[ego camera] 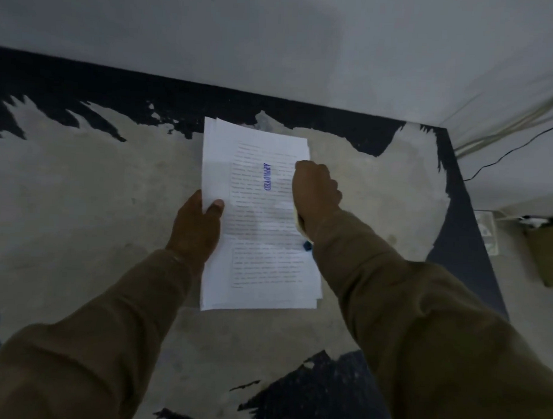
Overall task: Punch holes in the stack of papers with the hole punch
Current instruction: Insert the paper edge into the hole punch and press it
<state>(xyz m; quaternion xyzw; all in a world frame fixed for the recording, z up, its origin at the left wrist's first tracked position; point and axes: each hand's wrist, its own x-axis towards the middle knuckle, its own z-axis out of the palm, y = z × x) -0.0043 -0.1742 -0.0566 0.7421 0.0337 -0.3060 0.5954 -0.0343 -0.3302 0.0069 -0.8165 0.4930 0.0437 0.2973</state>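
A stack of white printed papers (255, 233) with a blue "APPROVED" stamp lies lengthwise on the worn table (81, 202). My left hand (196, 228) grips the stack's left edge, thumb on top. My right hand (315, 195) is closed in a fist on the stack's right edge, over an object that is mostly hidden. A cream-coloured part and a small blue piece (307, 245) of it show under my wrist; it looks like the hole punch, but I cannot be sure.
The table's dark blue coating is peeled to a pale surface; its right edge (475, 235) is close to the papers. A grey wall stands behind. Cables (506, 154) and a white power strip (487, 230) lie on the floor at right, beside a cardboard box (549, 253).
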